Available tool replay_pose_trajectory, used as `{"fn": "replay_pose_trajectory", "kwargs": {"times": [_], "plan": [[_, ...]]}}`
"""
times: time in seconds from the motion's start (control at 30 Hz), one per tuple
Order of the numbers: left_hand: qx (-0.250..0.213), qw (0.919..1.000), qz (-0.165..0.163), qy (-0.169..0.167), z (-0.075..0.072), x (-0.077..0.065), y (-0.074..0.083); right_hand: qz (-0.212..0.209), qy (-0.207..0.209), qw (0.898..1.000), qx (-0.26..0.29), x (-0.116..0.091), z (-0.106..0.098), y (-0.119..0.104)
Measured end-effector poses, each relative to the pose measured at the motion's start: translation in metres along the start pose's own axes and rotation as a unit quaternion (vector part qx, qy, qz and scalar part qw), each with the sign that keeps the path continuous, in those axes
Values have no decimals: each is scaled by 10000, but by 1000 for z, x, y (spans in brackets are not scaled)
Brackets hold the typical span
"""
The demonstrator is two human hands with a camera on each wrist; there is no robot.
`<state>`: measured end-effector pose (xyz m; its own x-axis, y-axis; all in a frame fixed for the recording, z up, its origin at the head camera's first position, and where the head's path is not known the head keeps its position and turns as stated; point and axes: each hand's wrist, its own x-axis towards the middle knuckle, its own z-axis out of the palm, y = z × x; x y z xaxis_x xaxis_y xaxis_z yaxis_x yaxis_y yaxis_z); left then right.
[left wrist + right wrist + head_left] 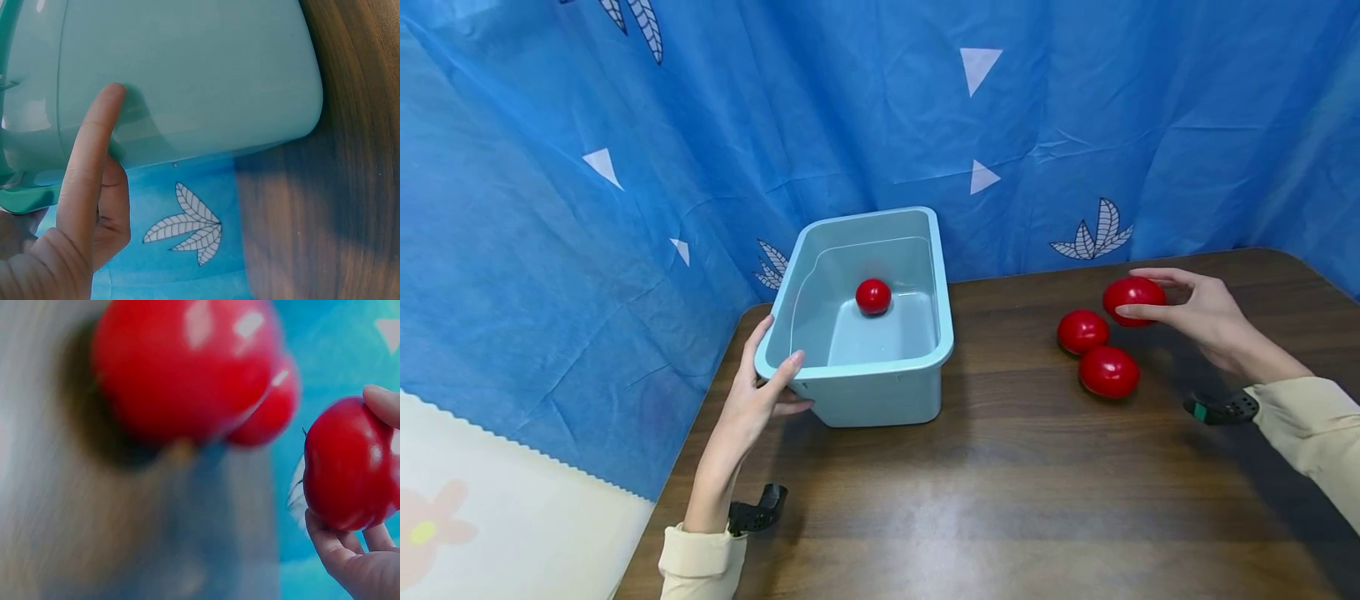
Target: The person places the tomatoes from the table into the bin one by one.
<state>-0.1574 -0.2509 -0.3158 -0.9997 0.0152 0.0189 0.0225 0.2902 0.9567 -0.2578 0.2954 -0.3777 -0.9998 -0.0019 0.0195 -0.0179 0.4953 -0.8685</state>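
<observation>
Apparently you are partway through loading tomatoes: your right grip (1206,312) has its thumb and fingers closed around a red tomato (1131,298), with the pair on the right side of the surface (1000,483), well apart from the light-blue plastic tub (880,402). Whether that fruit's underside fully clears the wood, you cannot tell for sure, though the right wrist view suggests it is lifted. Your left grip (756,396) clasps the tub's near-left corner, thumb over the rim and a finger along the outer wall, which should keep it steady. Next, the move seems to call for raising the tomato above the tub's right wall, carrying it across and lowering it softly beside the single tomato (873,296) on the tub's floor. Mind the left tomato (1082,332) and the nearer tomato (1108,372), close together just beside your held one; a low path leftward could knock them rolling. Behind everything hangs a blue curtain (865,100) printed with leaves and triangles, and the black wrist device (1221,408) under your right wrist could also brush the nearer fruit.
</observation>
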Motion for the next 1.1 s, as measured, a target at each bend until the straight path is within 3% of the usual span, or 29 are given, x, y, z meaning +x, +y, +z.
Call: {"fn": "replay_pose_trajectory", "kwargs": {"times": [0.13,0.27,0.67,0.87,1.1], "plan": [[-64,10000,7,-4,-1,0,-1,-135,-157,9990,385,-1,9,-32],[-37,10000,3,43,-3,-2,-2,-379,-364,9954,799,2,30,-71],[-228,9997,41,3,0,2,-5,-1367,-968,9703,1745,9,99,-189],[-177,9998,46,66,0,2,-4,-1891,-1289,9512,2071,20,129,-232],[-171,9998,6,47,0,4,-4,-1993,-1527,9406,2287,29,165,-263]]}}
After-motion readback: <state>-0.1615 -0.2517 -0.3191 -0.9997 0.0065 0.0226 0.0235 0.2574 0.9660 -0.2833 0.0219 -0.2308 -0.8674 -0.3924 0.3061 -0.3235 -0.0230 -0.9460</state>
